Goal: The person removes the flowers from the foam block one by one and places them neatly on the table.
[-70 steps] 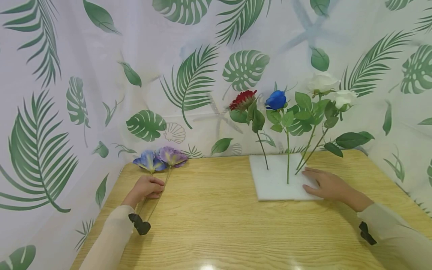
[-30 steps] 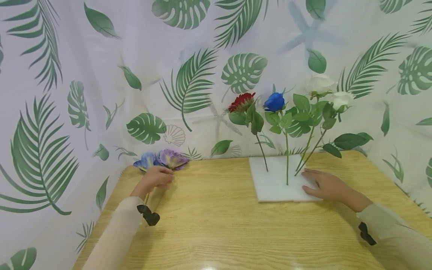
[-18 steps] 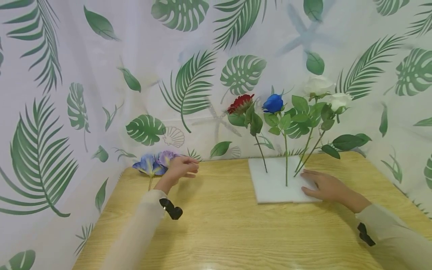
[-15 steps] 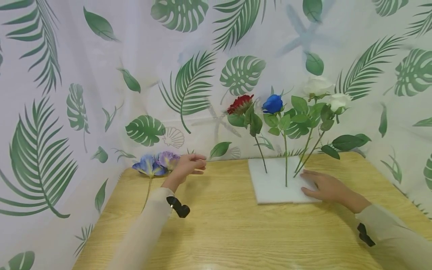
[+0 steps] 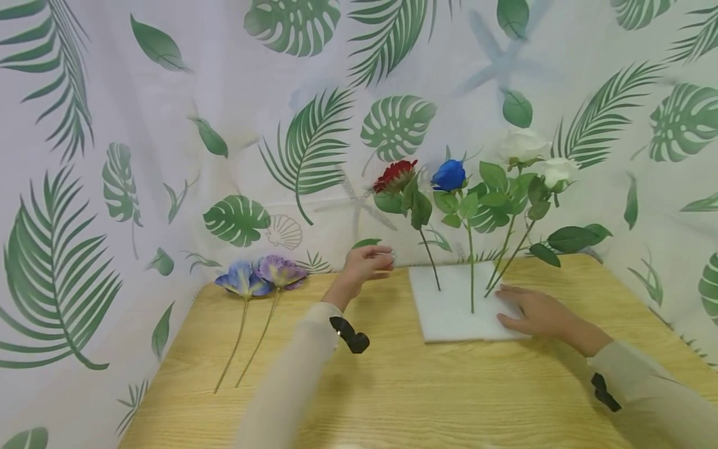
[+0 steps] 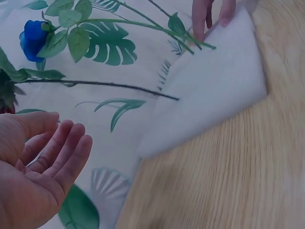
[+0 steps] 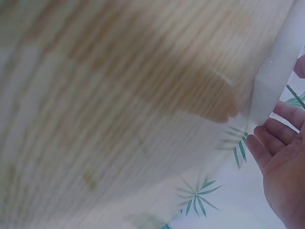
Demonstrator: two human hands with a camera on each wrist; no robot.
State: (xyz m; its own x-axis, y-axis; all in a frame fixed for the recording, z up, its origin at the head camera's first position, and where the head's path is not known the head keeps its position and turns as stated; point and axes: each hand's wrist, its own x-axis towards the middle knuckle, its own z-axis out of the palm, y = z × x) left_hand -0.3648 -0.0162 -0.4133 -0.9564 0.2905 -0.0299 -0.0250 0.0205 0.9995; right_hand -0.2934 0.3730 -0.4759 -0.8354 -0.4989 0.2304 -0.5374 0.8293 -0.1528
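1. Softly lit in head view, faintly shadowed on the surface (image 5: 426,399) beside the left grip (image 5: 363,269).
2. Dimmer, greyer in left wrist view.
3. Hazy and blurred across the surface in right wrist view, with brownish shadow.

head: high, forward-down | left wrist: close, toward white slab (image 6: 219,81) | right wrist: close, tilted | all share slab

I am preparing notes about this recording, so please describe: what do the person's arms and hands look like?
The left hand and right hand are bare, without gloves. The left sleeve and right sleeve are long, plain and cream; each has a small black device near its end.
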